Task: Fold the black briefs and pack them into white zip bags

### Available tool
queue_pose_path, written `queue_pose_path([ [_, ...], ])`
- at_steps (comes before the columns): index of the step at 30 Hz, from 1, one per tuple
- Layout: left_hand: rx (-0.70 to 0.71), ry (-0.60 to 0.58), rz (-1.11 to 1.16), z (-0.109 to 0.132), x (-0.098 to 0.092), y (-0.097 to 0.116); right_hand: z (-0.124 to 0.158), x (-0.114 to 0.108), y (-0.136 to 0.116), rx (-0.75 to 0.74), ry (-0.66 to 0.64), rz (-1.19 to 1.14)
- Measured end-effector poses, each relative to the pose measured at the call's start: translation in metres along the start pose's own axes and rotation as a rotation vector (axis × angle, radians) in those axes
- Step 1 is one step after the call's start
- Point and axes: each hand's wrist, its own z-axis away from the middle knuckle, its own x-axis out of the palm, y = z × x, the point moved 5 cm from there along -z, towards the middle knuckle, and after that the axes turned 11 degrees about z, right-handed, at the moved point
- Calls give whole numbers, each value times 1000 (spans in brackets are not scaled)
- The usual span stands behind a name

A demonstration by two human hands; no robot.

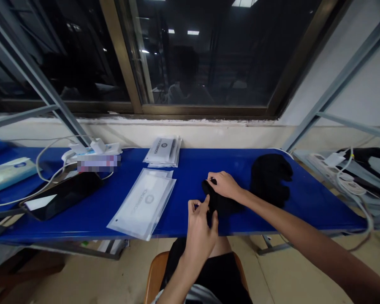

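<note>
A piece of soft black cloth [224, 205] lies on the blue tabletop in front of me, partly covered by my hands, so I cannot tell what kind of garment it is. My right hand [224, 184] pinches its far edge between thumb and fingers. Nearer to me, my left hand [201, 223] is bent around the cloth's left side, with thumb and forefinger on the fabric. To the right rests a second, crumpled black cloth [269, 177]. Left of my hands are frosted plastic zip bags [142, 202] with a printed logo, loosely stacked.
Behind those bags lies another stack of filled zip bags [164, 150]. A power strip [110, 148] with cables, a dark case [66, 192] and a tissue pack [11, 173] occupy the table's left end. Metal posts [338, 80] rise at both sides, before a window.
</note>
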Motion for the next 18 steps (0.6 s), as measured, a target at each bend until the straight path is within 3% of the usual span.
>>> queue_pose_path([
  [4,15,-2,-200,4,3,5,5,-6,-3,23,115,81],
  [9,9,39,-298,6,0,7,29,-35,-15,-159,519,-20],
  [11,5,95,-292,8,-5,11,42,-41,-17,-206,598,-99],
  [14,-20,101,-297,11,-6,17,56,-37,-24,-336,495,-97],
  [18,-54,38,-369,15,1,16,62,-15,-27,-387,147,-26],
])
